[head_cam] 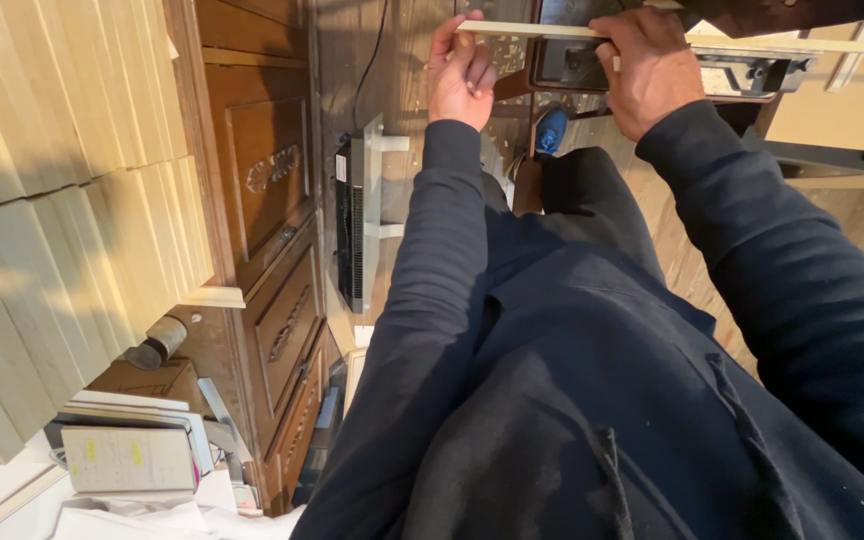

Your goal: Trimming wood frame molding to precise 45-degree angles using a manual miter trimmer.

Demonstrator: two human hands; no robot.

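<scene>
Left hand (460,75) and right hand (652,70), each grip closed on pale wood strip (552,30), far, over dark machine (652,65). Wood floor (692,260); carved cabinet (272,200) left; stacked pale boards (62,200) far left; heater (357,225) beside cabinet.

Carved wooden cabinet (272,200) left; pale wood strips (62,150) stacked; heater (357,225) on floor.

1. Strip (542,30): pale cream wood, plain.
2. Sleeves (432,260): dark navy, as is the hoodie (572,400).
3. Cabinet (272,200): dark reddish-brown wood with carved ornament on the drawer fronts.
4. Stacked boards (62,150): light cream, striped by their edges.
5. Heater (357,230): white body, black grille.
6. Shoe (550,130): blue.
7. Floor (692,270): warm brown wood.
8. Pad (127,458): off-white with small yellow marks.
</scene>
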